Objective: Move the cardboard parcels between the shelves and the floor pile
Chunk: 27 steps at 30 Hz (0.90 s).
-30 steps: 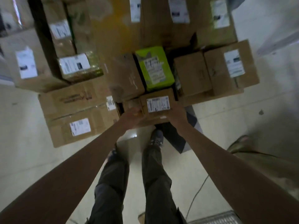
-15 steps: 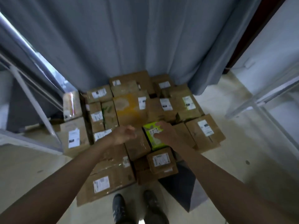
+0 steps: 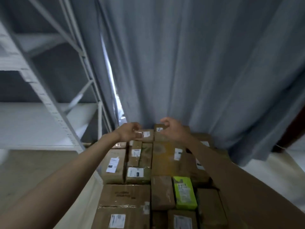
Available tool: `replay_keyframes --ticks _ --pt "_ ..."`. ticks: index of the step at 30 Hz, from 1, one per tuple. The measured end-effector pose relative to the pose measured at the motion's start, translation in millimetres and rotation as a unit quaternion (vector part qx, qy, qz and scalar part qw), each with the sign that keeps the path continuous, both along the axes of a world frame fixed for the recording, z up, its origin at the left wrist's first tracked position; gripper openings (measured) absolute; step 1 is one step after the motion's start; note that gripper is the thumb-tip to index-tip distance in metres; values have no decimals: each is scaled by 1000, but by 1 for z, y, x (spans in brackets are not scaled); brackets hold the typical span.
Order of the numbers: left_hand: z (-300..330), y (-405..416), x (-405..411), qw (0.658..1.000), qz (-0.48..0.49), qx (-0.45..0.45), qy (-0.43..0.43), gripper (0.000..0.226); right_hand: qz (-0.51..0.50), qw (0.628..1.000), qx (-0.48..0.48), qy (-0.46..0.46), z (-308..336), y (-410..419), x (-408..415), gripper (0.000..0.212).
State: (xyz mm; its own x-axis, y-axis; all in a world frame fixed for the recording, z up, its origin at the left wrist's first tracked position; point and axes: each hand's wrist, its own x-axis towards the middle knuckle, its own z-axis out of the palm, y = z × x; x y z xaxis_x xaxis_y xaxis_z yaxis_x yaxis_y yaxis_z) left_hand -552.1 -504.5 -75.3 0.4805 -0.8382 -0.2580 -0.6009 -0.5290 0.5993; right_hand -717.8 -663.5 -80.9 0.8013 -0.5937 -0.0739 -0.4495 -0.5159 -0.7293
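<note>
A pile of brown cardboard parcels (image 3: 128, 194) with white labels covers the floor below me, with one lime-green parcel (image 3: 184, 193) among them. Both arms reach out over the pile. My left hand (image 3: 129, 131) hovers above the far parcels with its fingers loosely curled and nothing in it. My right hand (image 3: 171, 128) is level with it a little to the right, fingers also curled and holding nothing. A small parcel (image 3: 146, 135) lies at the far edge, just below and between the two hands.
A white metal shelving rack (image 3: 49, 100) stands at the left with bare shelves in view. A grey curtain (image 3: 189, 63) hangs behind the pile, with a bright gap at its left edge. Pale floor (image 3: 29, 171) shows at the left.
A second ago both hands held a small labelled parcel at the near edge of the pile. They let it go, rose and moved toward the far side, and my view tilted up.
</note>
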Motion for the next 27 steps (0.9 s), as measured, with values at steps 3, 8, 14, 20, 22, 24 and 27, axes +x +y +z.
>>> replay_keyframes --ticks 3,8,14,20,22,24,27 --pt "27 40 25 998 57 -19 -23 46 51 998 -18 -11 27 22 47 50" --pt "65 126 73 989 130 -17 -68 51 133 989 -48 -45 67 85 125 48" --pt "99 242 126 968 227 -32 -101 51 235 967 -62 -75 104 174 209 50" --pt "128 341 171 947 291 -28 -136 51 293 947 -75 -104 135 272 288 49" --pt "136 370 188 941 304 -23 -145 51 306 943 -71 -113 142 303 311 50" --pt "142 397 204 936 315 -25 -152 51 318 938 -66 -118 147 332 333 50" --pt "150 438 227 931 327 -29 -162 50 330 933 -64 -129 153 373 365 50"
